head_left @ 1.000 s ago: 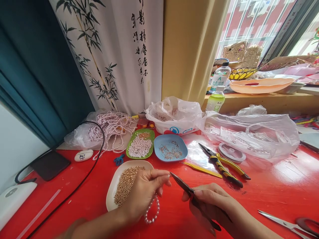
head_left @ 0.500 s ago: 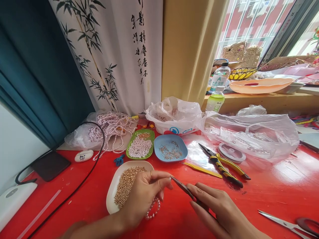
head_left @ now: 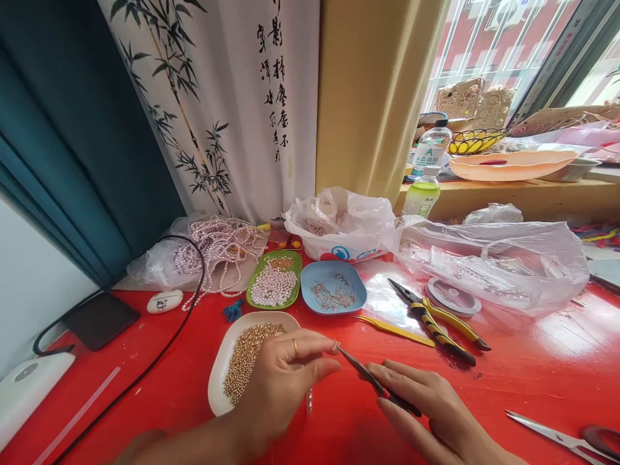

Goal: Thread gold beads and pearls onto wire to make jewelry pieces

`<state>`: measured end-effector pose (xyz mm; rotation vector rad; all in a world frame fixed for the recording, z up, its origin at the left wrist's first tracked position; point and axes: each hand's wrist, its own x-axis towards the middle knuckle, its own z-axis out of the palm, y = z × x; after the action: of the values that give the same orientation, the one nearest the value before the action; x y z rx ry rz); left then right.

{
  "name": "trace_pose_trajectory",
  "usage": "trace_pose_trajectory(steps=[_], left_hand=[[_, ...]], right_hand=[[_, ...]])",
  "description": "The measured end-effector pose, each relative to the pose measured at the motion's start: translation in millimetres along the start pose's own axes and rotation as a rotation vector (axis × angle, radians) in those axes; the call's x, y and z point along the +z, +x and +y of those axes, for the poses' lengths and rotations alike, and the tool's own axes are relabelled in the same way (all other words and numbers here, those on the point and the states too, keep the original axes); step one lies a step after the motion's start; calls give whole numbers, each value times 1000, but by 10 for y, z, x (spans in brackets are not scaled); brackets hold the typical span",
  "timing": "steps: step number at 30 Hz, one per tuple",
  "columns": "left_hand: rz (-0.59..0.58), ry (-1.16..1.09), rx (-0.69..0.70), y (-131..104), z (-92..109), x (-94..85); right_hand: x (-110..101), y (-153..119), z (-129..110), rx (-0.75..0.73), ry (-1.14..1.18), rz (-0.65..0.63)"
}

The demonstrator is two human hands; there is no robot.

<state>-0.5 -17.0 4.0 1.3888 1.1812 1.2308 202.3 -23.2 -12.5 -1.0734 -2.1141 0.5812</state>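
My left hand (head_left: 285,371) is closed, its fingertips at the pointed tip of dark tweezers. A short strand of pearl beads (head_left: 309,402) hangs below it, mostly hidden behind the hand. Whatever tiny piece lies at the tip is too small to make out. My right hand (head_left: 426,403) grips the tweezers (head_left: 361,369) between thumb and fingers, pointing them up and left. Close behind my left hand stands a white tray (head_left: 217,381) of gold beads (head_left: 249,355). Beyond it are a green dish (head_left: 250,297) of pearl and gold beads and a blue dish (head_left: 334,270) with small metal pins.
Yellow tweezers (head_left: 397,330) and yellow-black pliers (head_left: 436,323) lie beyond my right hand, beside a white spool (head_left: 453,297). Scissors (head_left: 552,434) rest at the right. Bead strands (head_left: 217,248) and plastic bags (head_left: 343,226) line the back. A black cable (head_left: 159,355) crosses the left.
My left thumb has moved away from the index fingertip and the hand has turned slightly. The bead strand, a visible loop before, is now mostly hidden. The tweezers have shifted slightly right and down.
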Motion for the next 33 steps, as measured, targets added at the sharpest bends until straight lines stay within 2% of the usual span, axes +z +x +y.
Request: trace_pose_trajectory(steps=[4,13,20,25,28,33], left_hand=[[36,6,2,-13,-13,-11],[39,17,93,-13,-19,-15],[11,148,174,-30,-22,-28],[-17,285,425,-1,-47,-73],[-28,370,520,33,-80,-108],[-59,414,530,66,-91,-135]], right_hand=[[-16,55,-69,-99,-33,-30],[-25,99,-110,-90,-50,-49],[-29,65,-153,-9,1,-35],[-41,-10,-49,118,14,51],[-65,-23,-2,150,21,46],[-101,6,-27,245,62,-25]])
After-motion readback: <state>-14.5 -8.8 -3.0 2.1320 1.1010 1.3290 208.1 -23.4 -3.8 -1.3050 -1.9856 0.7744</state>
